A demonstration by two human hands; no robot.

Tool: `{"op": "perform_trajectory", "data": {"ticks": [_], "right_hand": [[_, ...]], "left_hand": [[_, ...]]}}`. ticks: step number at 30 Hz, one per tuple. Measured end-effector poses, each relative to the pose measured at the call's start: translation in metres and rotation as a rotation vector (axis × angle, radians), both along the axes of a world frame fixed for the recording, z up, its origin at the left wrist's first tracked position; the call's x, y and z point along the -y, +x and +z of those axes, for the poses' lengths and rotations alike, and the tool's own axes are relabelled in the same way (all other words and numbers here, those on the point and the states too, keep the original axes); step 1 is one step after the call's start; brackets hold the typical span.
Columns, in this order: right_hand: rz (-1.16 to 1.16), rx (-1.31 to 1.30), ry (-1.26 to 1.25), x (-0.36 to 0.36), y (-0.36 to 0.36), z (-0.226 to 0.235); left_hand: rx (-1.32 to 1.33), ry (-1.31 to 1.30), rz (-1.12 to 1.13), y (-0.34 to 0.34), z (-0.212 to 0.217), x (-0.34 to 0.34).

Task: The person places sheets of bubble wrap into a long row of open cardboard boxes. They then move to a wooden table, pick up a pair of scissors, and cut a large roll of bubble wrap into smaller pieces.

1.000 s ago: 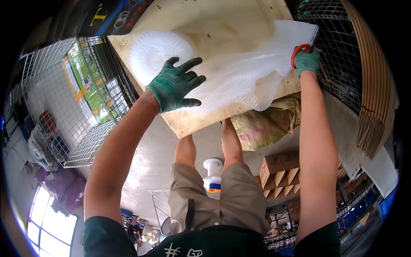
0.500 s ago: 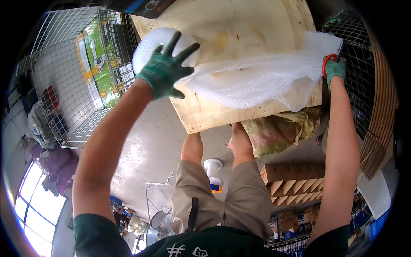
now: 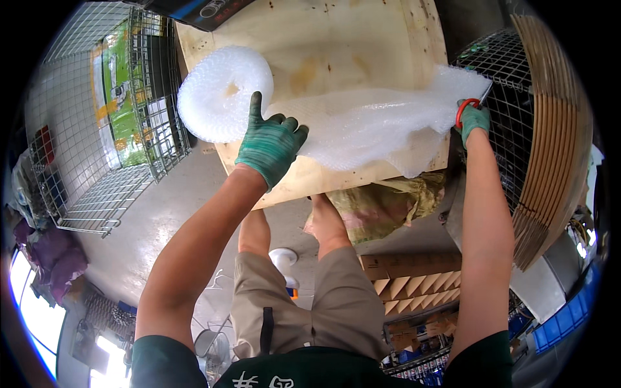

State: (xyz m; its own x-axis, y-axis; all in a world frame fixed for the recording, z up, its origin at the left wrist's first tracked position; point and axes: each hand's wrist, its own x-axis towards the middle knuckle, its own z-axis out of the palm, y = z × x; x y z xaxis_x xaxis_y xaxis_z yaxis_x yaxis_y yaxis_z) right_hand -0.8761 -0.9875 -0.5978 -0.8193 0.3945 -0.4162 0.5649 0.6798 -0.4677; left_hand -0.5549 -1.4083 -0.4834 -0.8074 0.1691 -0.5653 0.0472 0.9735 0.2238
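Observation:
A white roll of bubble wrap [image 3: 220,81] lies on the plywood tabletop [image 3: 362,42], its loose sheet [image 3: 369,126] spread rightward across the wood. My left hand [image 3: 268,145], in a green glove, is beside the roll where the sheet begins. Its index finger points out along the roll, while the other fingers curl down onto the sheet. At the table's right edge my gloved right hand [image 3: 475,123] closes round red-handled scissors [image 3: 467,111], by the sheet's far right end. The hand hides most of the scissors.
A wire cage [image 3: 84,136] with a green package inside stands left. To the right are another wire cage [image 3: 501,77] and stacked flat cardboard [image 3: 550,142]. A yellowish woven sack [image 3: 381,204] lies under the table edge, with cardboard boxes [image 3: 414,278] nearer. A dark box [image 3: 194,11] sits at the far left corner.
My left hand has moved off the roll toward the near right, its spread fingers now mostly curled. The sheet's right end remains beside my right hand, still gripping the scissors. The view has shifted.

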Motion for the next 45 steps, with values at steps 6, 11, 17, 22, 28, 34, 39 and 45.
{"op": "perform_trajectory", "data": {"ticks": [6, 11, 17, 22, 28, 34, 39, 45], "right_hand": [[0.112, -0.147, 0.139, -0.069, 0.013, -0.006], [0.038, -0.016, 0.121, -0.043, 0.046, 0.004], [0.034, -0.037, 0.010, -0.035, 0.056, 0.024], [0.060, -0.128, -0.057, -0.034, 0.065, 0.027], [0.022, -0.065, -0.102, -0.029, 0.064, 0.037], [0.018, 0.039, -0.026, -0.005, 0.073, 0.055], [0.152, -0.070, 0.162, -0.025, 0.047, 0.085], [0.903, 0.231, -0.186, 0.069, 0.080, 0.186]], "left_hand": [[-0.437, 0.261, 0.236, 0.014, 0.032, -0.028], [-0.137, 0.641, 1.734, 0.067, 0.022, -0.092], [0.103, 1.118, 2.564, 0.000, 0.002, -0.086], [-0.042, 0.823, 2.534, -0.024, -0.011, -0.082], [-0.123, 0.946, 2.719, -0.016, -0.002, -0.083], [-0.187, 0.970, 2.800, 0.007, -0.026, -0.102], [-0.239, 0.945, 2.721, 0.010, -0.025, -0.108], [-0.180, 0.824, 2.563, 0.023, -0.022, -0.105]]}}
